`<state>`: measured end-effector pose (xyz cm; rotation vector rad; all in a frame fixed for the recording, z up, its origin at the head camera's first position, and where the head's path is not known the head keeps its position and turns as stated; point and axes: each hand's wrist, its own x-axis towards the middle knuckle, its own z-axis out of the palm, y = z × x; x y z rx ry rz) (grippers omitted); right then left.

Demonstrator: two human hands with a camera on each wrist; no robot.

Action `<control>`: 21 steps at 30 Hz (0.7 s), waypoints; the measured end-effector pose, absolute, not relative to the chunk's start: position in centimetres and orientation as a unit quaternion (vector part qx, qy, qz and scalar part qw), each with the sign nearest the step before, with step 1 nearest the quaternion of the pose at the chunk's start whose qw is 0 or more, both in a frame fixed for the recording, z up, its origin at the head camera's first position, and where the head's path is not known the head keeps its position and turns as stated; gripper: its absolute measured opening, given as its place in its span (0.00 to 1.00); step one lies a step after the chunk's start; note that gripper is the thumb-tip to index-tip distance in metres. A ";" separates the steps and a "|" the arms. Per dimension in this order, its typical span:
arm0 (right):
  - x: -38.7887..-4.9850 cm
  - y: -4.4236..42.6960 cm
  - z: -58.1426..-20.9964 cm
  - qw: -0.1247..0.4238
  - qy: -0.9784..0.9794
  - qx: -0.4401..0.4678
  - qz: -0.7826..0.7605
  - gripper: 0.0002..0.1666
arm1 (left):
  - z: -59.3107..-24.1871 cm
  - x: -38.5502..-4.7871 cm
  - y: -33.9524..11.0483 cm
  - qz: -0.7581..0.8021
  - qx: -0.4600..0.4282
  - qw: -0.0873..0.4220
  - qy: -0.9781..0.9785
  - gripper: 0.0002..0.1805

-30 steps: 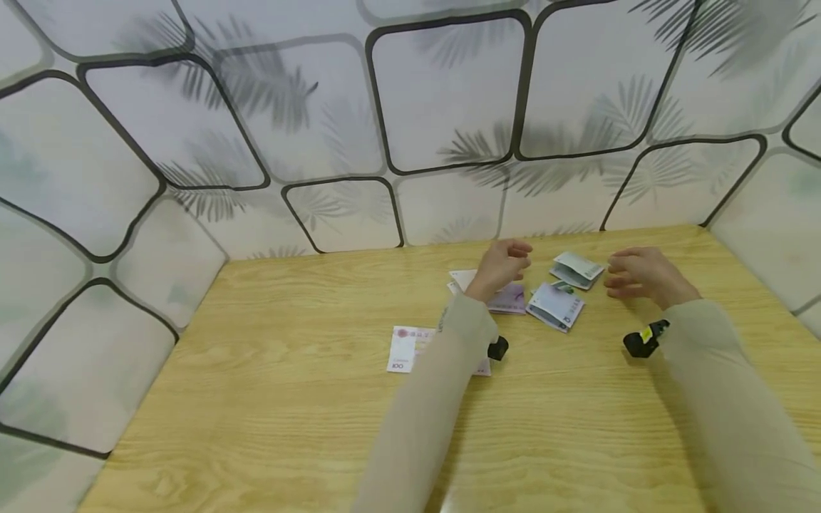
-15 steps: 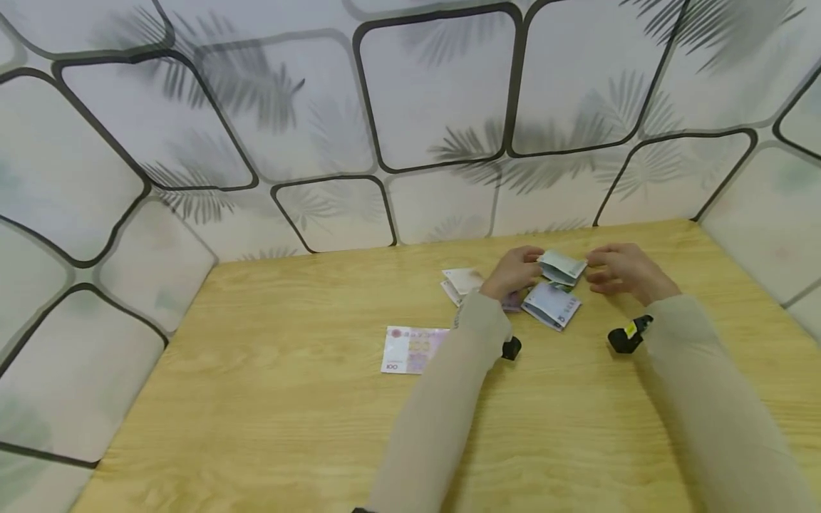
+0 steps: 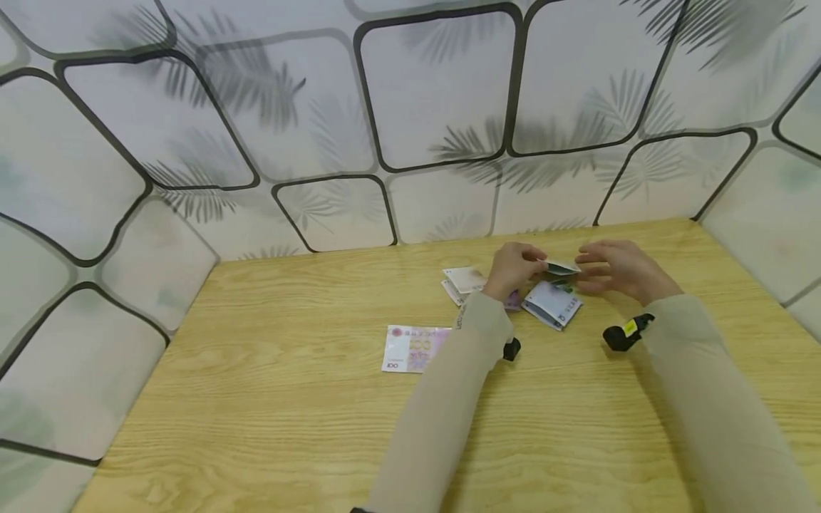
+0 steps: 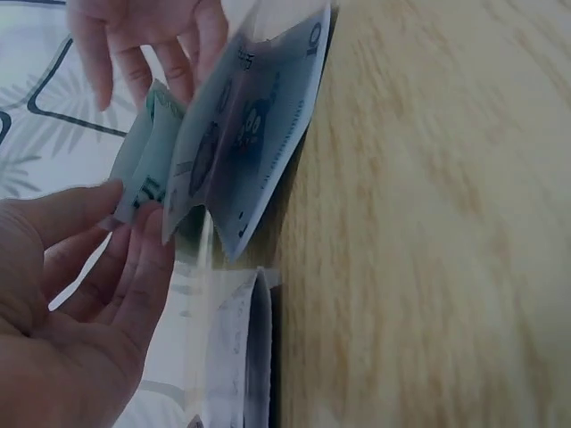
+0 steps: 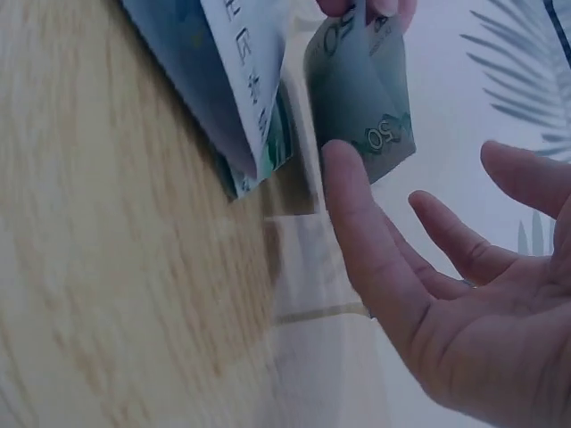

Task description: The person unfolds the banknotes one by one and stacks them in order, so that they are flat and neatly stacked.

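Observation:
My left hand (image 3: 515, 271) pinches one end of a folded green 50 banknote (image 3: 561, 268) between thumb and fingers, raised and tilted above the table. In the left wrist view the same green note (image 4: 147, 165) stands partly spread at its fold. My right hand (image 3: 622, 272) is at the note's other end with its fingers extended; in the right wrist view one fingertip (image 5: 341, 159) overlaps the note's lower edge, and contact cannot be made out. Just in front lies a folded bluish 10 banknote (image 3: 553, 305), with another green note (image 5: 278, 134) partly hidden beneath it.
A pinkish 100 banknote (image 3: 410, 349) lies flat to the left, partly covered by the left sleeve. Behind the left wrist are a folded pale note (image 3: 465, 279) and a purple note (image 3: 513, 302), mostly hidden. The wooden table (image 3: 269, 399) meets a patterned wall (image 3: 442, 92).
The left hand has moved right and now pinches the green 50 note, which has tipped up off the table. The right hand has come left toward it. The head view has shifted slightly.

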<state>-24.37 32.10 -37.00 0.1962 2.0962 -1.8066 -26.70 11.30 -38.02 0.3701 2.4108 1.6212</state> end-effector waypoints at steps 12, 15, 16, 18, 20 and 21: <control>-23.6 31.1 -36.2 0.139 0.688 0.032 -0.712 0.49 | -37.9 -26.6 11.4 0.500 0.124 0.014 0.857 0.07; -23.4 30.6 -36.3 0.135 0.693 0.029 -0.708 0.50 | -37.8 -26.4 11.5 0.533 0.125 0.018 0.837 0.07; -23.3 30.5 -36.3 0.135 0.694 0.027 -0.706 0.49 | -37.7 -26.3 11.6 0.548 0.127 0.021 0.826 0.07; -23.3 30.2 -36.4 0.137 0.692 0.026 -0.708 0.50 | -37.5 -26.1 11.7 0.582 0.135 0.033 0.801 0.06; -23.3 29.9 -36.5 0.138 0.687 0.027 -0.713 0.50 | -37.4 -26.0 11.8 0.603 0.149 0.044 0.782 0.06; -23.2 29.8 -36.5 0.137 0.684 0.028 -0.716 0.50 | -37.3 -25.9 11.8 0.606 0.157 0.049 0.779 0.06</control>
